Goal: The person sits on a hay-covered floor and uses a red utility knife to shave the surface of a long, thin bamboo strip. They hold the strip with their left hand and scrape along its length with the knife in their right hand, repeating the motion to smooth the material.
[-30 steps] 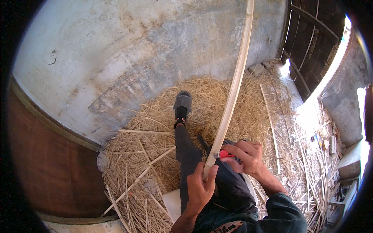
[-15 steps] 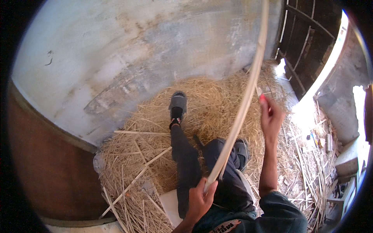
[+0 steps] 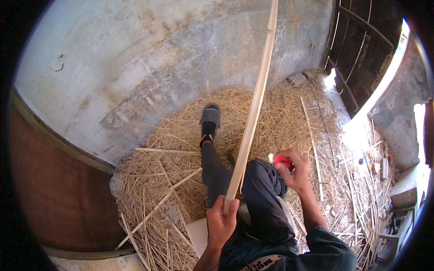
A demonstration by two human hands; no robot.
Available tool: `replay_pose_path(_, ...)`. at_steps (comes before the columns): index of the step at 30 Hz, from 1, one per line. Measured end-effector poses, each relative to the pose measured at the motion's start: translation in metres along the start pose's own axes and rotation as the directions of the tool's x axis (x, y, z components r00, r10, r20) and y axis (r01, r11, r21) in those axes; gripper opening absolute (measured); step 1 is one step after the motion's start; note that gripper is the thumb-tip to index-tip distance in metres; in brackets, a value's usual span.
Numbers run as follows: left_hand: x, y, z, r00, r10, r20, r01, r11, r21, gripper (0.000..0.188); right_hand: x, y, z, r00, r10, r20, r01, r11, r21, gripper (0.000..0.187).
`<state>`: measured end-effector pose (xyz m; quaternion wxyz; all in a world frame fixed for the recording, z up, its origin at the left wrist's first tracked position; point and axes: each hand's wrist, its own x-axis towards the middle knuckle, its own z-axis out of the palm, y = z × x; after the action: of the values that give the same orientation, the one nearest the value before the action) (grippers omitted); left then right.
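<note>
My left hand [image 3: 220,222] is closed round the lower end of a long, pale bamboo strip [image 3: 254,110]. The strip rises away from me past the top of the view, with a node high up and a thin sliver hanging loose near my grip. To the right of the strip, above my bent knee, my right hand [image 3: 297,170] is closed on a small red-handled tool [image 3: 283,160]. A pale, bright tip sticks out of it toward the strip without touching it. Blur hides what kind of tool it is.
Thin shavings [image 3: 181,122] and loose strips [image 3: 158,212] cover the floor round my legs. My sandalled foot [image 3: 210,118] stretches toward a stained wall [image 3: 181,49]. A brown panel [image 3: 63,180] stands at left, a dark wooden door [image 3: 361,45] at far right.
My right hand has come down and inward, from beside the strip to above my knee, with the red tool. The bamboo strip has swung left and stands steeper; my left hand shifted slightly left.
</note>
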<state>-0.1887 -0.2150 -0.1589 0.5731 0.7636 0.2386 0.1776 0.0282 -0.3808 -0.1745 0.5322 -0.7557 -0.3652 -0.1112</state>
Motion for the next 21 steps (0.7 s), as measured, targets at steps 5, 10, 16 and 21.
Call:
replay_pose_path(5, 0.0, 0.011, 0.006, 1.0, 0.011, 0.009, -0.011, 1.0, 0.003, 0.038, 0.0, -0.026, 0.01, 0.948, -0.262, 0.18, 0.26, 0.965, 0.035, 0.031)
replay_pose_path(10, 0.0, 0.012, 0.006, 0.998, 0.047, 0.03, -0.05, 0.994, 0.102, 0.034, 0.004, -0.036, 0.011, 0.954, -0.266, 0.137, 0.269, 0.963, -0.003, 0.032)
replay_pose_path(16, -0.006, 0.01, 0.002, 0.996, 0.006, 0.084, -0.019, 0.989, 0.146, 0.035, 0.009, -0.03, 0.004, 0.976, -0.217, -0.015, 0.214, 0.971, -0.104, 0.029)
replay_pose_path(21, -0.009, 0.005, 0.002, 0.996, 0.063, 0.064, -0.073, 0.986, 0.152, 0.035, 0.013, -0.028, 0.0, 0.963, -0.267, -0.031, 0.257, 0.95, -0.178, 0.027)
